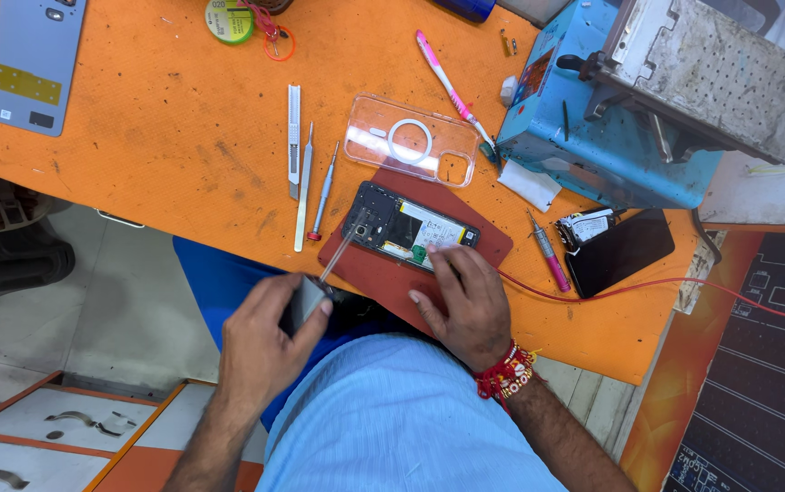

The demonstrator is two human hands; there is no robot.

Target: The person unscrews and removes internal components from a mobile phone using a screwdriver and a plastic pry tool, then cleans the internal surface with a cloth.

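An opened phone (pixel 408 228) with its back off lies on a dark red mat (pixel 379 273) at the near edge of the orange bench (pixel 165 137). My right hand (pixel 461 301) rests on the mat, fingertips pressing the phone's near edge. My left hand (pixel 270 342) grips a grey-handled tool (pixel 306 301) whose thin metal shaft (pixel 342 248) reaches up to the phone's left end. Red thread bands circle my right wrist.
A clear phone case (pixel 411 141), a utility knife (pixel 294 137), two thin drivers (pixel 312 187), a pink pen (pixel 447 82), a pink driver (pixel 549 255), a black screen panel (pixel 616 251), a blue machine (pixel 611 109), a grey back cover (pixel 33 59) and drawers (pixel 74 437) below.
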